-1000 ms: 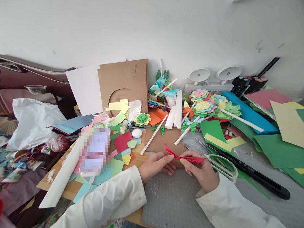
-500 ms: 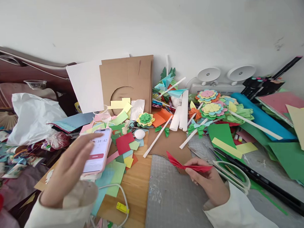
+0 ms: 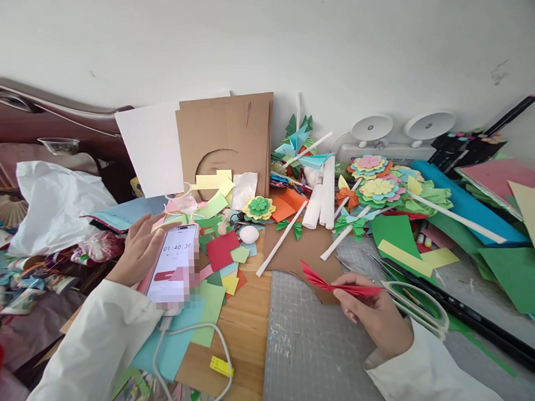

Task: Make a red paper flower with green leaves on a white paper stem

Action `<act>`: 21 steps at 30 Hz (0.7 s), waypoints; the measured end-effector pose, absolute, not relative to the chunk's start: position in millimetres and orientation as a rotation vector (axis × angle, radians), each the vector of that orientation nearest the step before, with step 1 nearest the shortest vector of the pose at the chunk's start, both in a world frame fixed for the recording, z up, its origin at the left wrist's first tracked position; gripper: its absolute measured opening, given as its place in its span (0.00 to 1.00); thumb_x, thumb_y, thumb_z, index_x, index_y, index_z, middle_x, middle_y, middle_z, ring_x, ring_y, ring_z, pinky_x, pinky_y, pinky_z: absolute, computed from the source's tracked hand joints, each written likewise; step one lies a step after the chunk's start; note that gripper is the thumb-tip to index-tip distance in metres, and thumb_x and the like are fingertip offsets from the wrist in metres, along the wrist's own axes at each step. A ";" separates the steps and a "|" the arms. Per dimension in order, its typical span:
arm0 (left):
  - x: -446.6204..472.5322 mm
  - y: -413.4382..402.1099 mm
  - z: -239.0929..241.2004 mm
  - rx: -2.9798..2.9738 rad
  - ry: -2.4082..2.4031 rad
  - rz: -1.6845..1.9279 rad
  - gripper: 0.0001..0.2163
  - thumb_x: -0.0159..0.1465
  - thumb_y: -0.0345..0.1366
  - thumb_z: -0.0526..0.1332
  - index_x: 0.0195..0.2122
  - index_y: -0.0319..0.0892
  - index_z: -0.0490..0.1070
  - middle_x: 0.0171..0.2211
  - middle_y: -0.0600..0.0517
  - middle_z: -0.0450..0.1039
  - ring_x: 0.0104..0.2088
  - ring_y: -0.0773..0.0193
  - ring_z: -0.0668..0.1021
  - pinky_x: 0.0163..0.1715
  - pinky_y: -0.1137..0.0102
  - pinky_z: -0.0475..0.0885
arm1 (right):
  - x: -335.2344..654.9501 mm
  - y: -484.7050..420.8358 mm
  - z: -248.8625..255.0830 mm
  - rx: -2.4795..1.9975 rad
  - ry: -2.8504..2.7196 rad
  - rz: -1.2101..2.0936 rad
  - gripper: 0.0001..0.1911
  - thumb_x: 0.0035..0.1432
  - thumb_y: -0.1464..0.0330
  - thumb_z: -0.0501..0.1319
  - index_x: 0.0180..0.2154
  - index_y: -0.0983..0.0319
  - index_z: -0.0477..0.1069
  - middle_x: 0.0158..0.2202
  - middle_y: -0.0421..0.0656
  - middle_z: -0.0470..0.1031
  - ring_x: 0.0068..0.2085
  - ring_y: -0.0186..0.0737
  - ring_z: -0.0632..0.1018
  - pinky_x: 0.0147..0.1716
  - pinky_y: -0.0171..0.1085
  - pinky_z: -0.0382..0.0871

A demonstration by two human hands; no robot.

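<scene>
My right hand (image 3: 372, 308) pinches a strip of red folded paper (image 3: 316, 276) between thumb and fingers. The paper is pleated and narrow where I grip it, fanning out at its left end, above the grey cutting mat (image 3: 299, 351). My left hand (image 3: 140, 249) is at the left edge of a phone (image 3: 173, 265) in a pink case, fingers stretched out along its upper left corner. Whether they press on the case I cannot tell. A timer shows on the lit screen, and a white cable (image 3: 188, 327) runs from its lower end. Scissors with pale handles (image 3: 423, 309) lie beside my right hand.
Brown cardboard sheets (image 3: 225, 126) lean on the wall. Layered paper flowers (image 3: 376, 191) and white paper rolls (image 3: 313, 206) lie at the back. A long black tool (image 3: 468, 310) rests at right. Coloured paper scraps (image 3: 223, 250) cover the wooden table (image 3: 247, 365).
My left hand has moved from above the phone to its left edge, uncovering the screen, where the timer reading differs. My right hand still holds the red folded paper.
</scene>
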State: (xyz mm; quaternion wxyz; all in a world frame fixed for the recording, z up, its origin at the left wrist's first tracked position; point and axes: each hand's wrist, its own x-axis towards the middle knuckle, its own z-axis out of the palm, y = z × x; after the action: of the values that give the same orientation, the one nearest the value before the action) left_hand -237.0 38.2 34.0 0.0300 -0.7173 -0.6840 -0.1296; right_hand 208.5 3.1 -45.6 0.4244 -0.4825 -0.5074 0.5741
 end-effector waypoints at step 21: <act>-239.2 13.8 42.3 -2.199 -2.023 -0.450 0.26 0.69 0.42 0.33 0.53 0.47 0.68 0.61 0.50 0.56 0.65 0.54 0.49 0.63 0.54 0.43 | 206.7 1.0 -35.0 -1.225 -1.275 1.475 0.19 0.52 0.53 0.63 0.32 0.62 0.68 0.16 0.34 0.61 0.19 0.29 0.60 0.19 0.31 0.53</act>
State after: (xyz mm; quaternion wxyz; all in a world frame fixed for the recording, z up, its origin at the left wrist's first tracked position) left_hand -239.2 13.8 42.3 0.0601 -0.7264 -0.6683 -0.1487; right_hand 206.7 1.0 -35.0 0.4073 -0.4858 -0.5057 0.5851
